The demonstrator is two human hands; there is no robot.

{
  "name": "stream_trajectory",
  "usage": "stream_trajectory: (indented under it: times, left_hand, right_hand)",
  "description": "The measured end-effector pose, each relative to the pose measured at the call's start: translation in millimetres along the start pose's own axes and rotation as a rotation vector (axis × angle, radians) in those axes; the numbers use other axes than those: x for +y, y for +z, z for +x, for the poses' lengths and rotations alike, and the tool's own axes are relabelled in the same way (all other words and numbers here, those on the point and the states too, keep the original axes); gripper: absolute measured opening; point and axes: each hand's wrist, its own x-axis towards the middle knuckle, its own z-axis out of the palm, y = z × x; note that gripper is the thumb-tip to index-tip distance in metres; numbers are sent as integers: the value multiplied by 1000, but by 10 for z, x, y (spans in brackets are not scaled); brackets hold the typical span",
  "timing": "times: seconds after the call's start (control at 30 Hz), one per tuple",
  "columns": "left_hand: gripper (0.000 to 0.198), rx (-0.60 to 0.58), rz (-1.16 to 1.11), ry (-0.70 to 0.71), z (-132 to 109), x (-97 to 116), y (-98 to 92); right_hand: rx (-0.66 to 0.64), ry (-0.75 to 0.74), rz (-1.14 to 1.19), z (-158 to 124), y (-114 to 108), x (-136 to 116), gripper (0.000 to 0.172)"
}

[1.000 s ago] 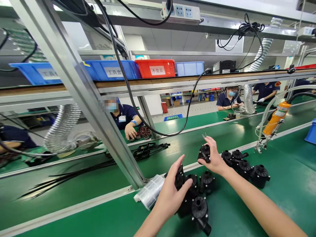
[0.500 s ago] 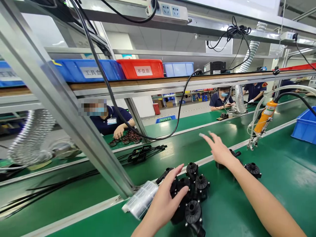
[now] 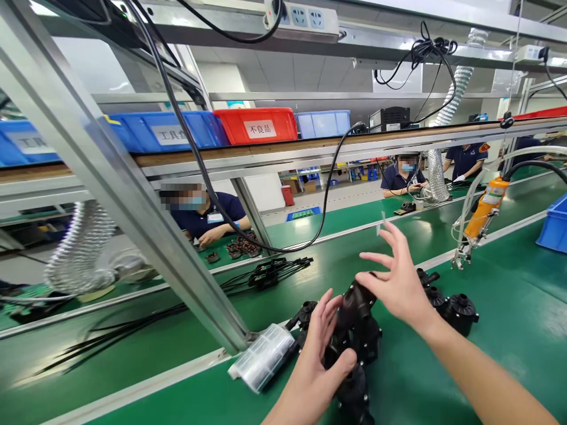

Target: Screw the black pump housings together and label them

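My right hand (image 3: 401,289) has its thumb against the top of a black pump (image 3: 357,304). That pump is tilted, slightly blurred, and raised above the others; part of the grip is hidden behind the hand. My left hand (image 3: 316,360) is open, with its thumb spread from its fingers, beside the cluster of black pumps. Another black pump (image 3: 354,386) stands in front, below the left thumb. One more pump (image 3: 306,313) shows behind the left fingers. To the right of my right wrist stands a separate black pump (image 3: 461,313) with others close by.
A clear plastic divided box (image 3: 263,357) lies left of my left hand, near a slanted metal post (image 3: 177,260). An orange power screwdriver (image 3: 486,206) hangs at right by a blue bin (image 3: 553,224). Black cables (image 3: 266,274) lie across the bench. Co-workers sit opposite.
My right hand has come back left from the far pumps to the cluster, where a pump is now tilted and raised. My left hand has shifted slightly right. The whole view has shifted a little.
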Motion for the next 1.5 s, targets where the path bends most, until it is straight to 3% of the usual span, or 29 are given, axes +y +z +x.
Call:
stream_trajectory:
  times: [0.17, 0.27, 0.37, 0.43, 0.5, 1.07, 1.23, 1.4, 1.43, 1.5]
  left_hand:
    - [85, 60, -407, -165, -90, 21, 169]
    - [80, 165, -709, -248, -72, 68, 198]
    - [76, 267, -849, -232, -22, 132, 143]
    - [71, 312, -872, -213, 2, 164, 88]
    - [66, 328, -866, -198, 14, 181, 46]
    - [68, 372, -810, -180, 27, 252, 60]
    - [68, 365, -811, -176, 23, 235, 57]
    - [69, 371, -834, -174, 19, 206, 18]
    - [71, 368, -840, -175, 15, 205, 10]
    - [76, 350, -845, -173, 4, 209, 3]
  right_hand:
    - [-88, -7, 118, -298, 384, -46, 83]
    - [-24, -22, 103, -311, 394, 12, 72]
    - [-169, 92, 271, -308, 361, 24, 57]
    - [-320, 190, 361, -324, 363, 15, 57]
    - [-382, 247, 341, -349, 386, 6, 60]
    - [-336, 221, 122, -443, 468, -6, 64]
    - [-327, 100, 3, -498, 488, 19, 59]
    - [-297, -413, -375, -481, 408, 125, 48]
    - [-285, -460, -427, -456, 379, 137, 50]
    - [-283, -385, -456, -398, 330, 139, 62]
